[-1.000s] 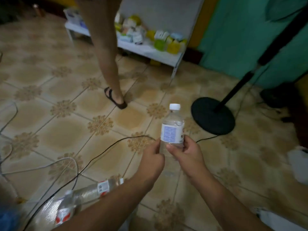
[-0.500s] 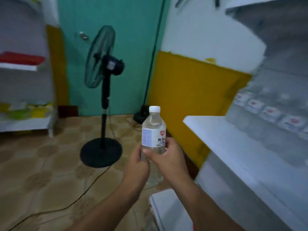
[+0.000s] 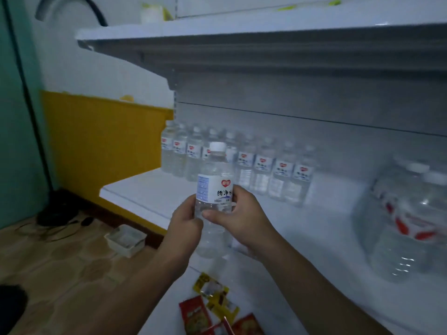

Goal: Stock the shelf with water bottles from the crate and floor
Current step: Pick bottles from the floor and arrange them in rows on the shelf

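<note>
Bottle [image 3: 214,189] upright, gripped low on its body by both hands, left [image 3: 185,222] and right [image 3: 238,217], in front of the shelf [image 3: 145,189]. Row [image 3: 242,163] stands packed at the far edge. Risk: setting it down carelessly could topple neighbours; wet plastic may slip.

Both forearms come up from the bottom edge; left hand [image 3: 185,223] and right hand [image 3: 238,213] meet mid-frame, fingers curled, gripping.
</note>
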The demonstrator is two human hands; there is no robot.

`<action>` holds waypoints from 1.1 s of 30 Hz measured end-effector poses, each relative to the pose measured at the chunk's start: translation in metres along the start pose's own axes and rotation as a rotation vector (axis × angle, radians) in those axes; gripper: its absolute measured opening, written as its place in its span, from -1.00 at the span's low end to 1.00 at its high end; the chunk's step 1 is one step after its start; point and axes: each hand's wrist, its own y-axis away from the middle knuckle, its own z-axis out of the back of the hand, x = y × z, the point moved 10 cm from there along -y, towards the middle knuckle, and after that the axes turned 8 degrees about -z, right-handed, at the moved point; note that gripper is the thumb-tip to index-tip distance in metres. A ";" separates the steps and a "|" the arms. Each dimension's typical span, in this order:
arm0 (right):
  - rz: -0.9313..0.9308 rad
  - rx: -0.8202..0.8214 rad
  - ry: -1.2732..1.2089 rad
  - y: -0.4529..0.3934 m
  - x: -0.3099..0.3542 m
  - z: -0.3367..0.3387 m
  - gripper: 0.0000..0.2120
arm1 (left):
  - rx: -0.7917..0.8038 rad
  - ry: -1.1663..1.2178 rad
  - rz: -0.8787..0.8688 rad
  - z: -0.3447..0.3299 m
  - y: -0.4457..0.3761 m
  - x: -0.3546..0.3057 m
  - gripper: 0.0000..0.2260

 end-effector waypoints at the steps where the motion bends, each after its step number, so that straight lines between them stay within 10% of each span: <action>1: -0.005 -0.031 0.011 0.006 -0.002 0.017 -0.49 | 0.040 0.006 -0.005 -0.016 -0.001 -0.001 -0.37; 15: -0.080 -0.421 0.137 0.066 -0.031 0.146 -0.37 | 0.279 -0.033 -0.239 -0.150 0.011 -0.015 -0.59; 28: -0.075 -0.429 0.307 -0.079 -0.057 0.101 -0.41 | 0.705 -1.167 -0.253 -0.086 -0.019 0.087 -0.39; 33: -0.084 -0.446 0.320 -0.145 -0.066 0.093 -0.41 | 0.676 -1.238 -0.240 -0.092 -0.029 0.103 -0.35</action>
